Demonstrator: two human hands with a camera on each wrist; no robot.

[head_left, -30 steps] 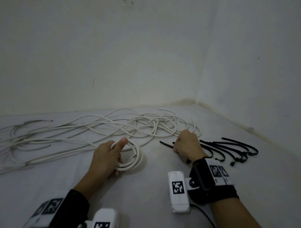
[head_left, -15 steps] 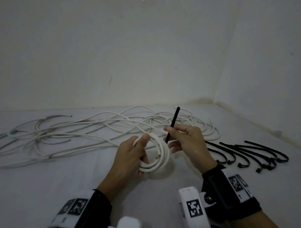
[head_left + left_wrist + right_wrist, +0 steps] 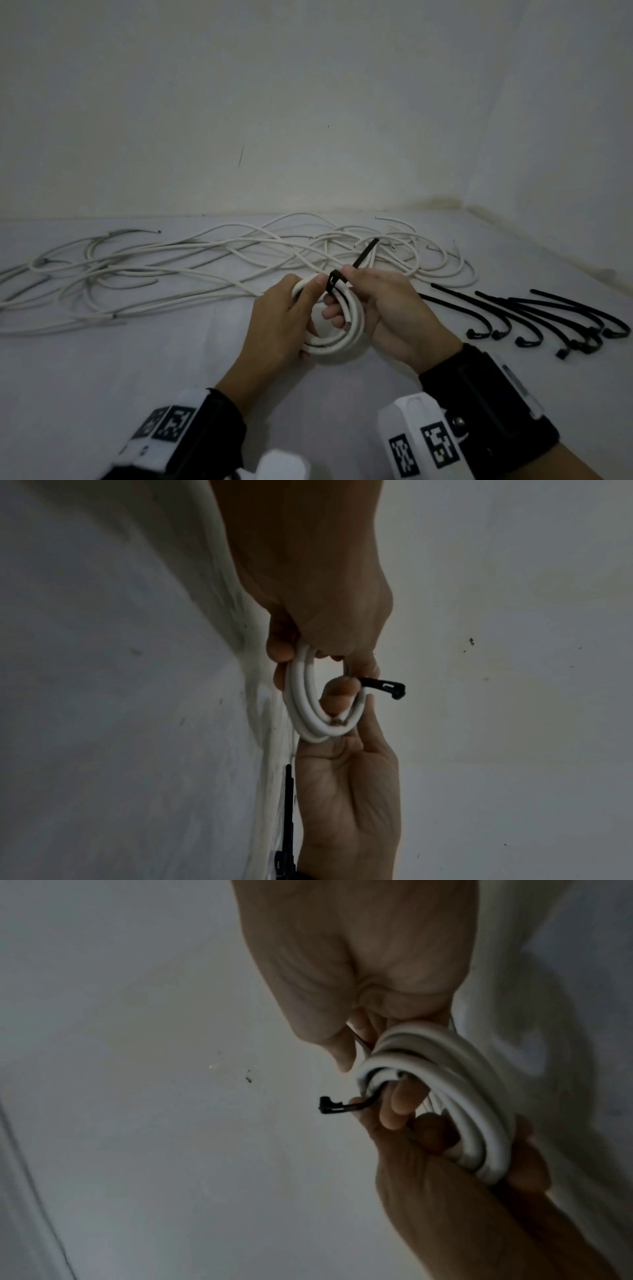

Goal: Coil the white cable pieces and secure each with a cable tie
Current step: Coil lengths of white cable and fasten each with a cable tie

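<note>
Item: white cable coil (image 3: 337, 337), several turns, was held above the grey surface (image 3: 102, 394) at the centre of the head view. It was gripped on its 9 o'clock side by the left hand (image 3: 274, 325), fingers curled through and round the turns, thumb pressed on its top. A cut end of the cable was seen inside the ring in the left wrist view.

Item: black cable tie (image 3: 346, 270), was passed through the coil at its 12 o'clock edge. It was pinched between thumb and forefinger of the right hand (image 3: 394, 315); the lower fingers of that hand were hooked into the ring. The tail was pointed toward 1 o'clock; the head (image 3: 390, 688) was seen projecting free beyond the fingers in both wrist views.

Item: loose white cables (image 3: 205, 267), a tangled spread, were laid on the surface from 9 to 1 o'clock behind the hands.

Item: spare black cable ties (image 3: 548, 318), a fanned group, were laid at 3 o'clock, apart from the coil.

Item: pale walls (image 3: 308, 102) were met in a corner at 2 o'clock.
</note>
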